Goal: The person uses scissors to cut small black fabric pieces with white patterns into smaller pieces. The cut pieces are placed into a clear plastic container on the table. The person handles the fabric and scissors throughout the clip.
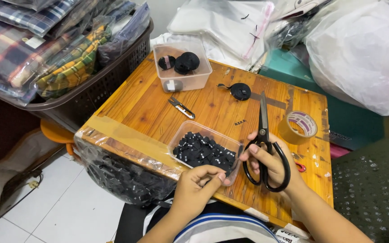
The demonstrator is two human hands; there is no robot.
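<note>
Black strip: a thin piece of black strap (234, 167) is pinched in the left hand (197, 189), just over the near rim of the clear tray (176, 140) of cut black pieces on the desk (145, 103).
Right hand: the right hand (271, 164) grips the black scissors (264, 135), blades shut and pointing away.
Doing it well: I judge the strip should be held taut and square to the blades.
Head view, unclear: the strip's length hides behind the fingers; the body is cut off below.

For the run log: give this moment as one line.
left hand: pinching black strip | right hand: holding black scissors, blades shut | clear tub of black pieces beside hands | tape roll right
</note>
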